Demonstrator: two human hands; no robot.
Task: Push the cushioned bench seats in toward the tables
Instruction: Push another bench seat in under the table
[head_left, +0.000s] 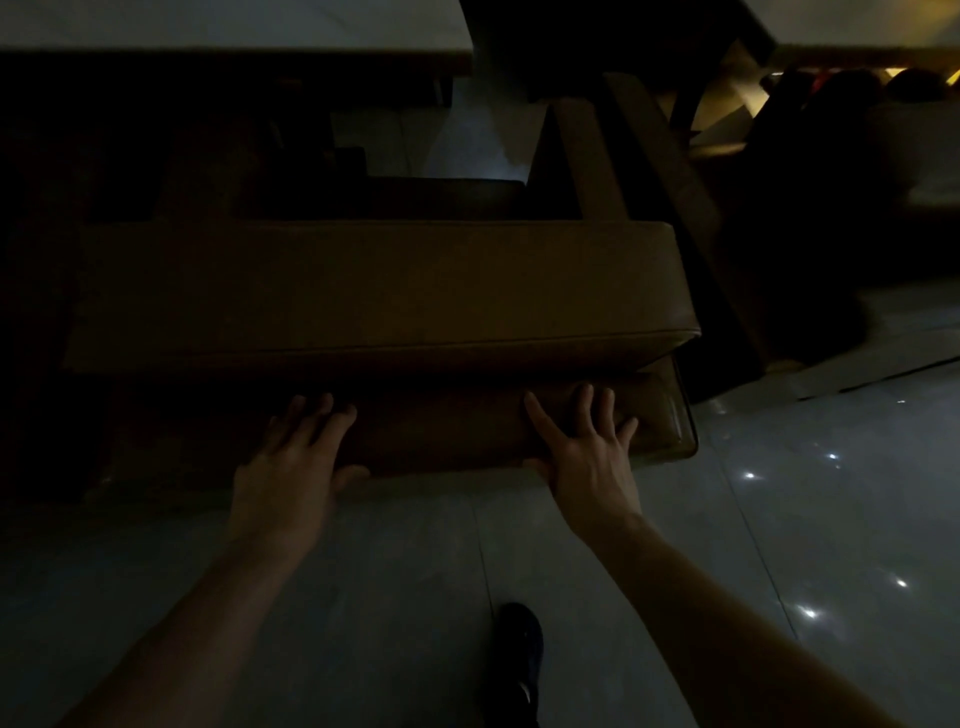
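In dim light a brown cushioned bench (374, 291) stands in front of me, its padded top above a lower padded side panel (447, 431). My left hand (296, 457) lies flat against the panel's left part, fingers spread. My right hand (587, 452) presses flat on the panel near the bench's right end, fingers spread too. Neither hand grips anything. A pale table top (234, 26) runs along the upper left, beyond the bench.
Grey glossy floor tiles (779, 519) spread below and to the right, with light spots on them. My dark shoe (519, 654) is on the floor at the bottom centre. Another brown bench or backrest (644, 182) angles away at the upper right, near dark table legs.
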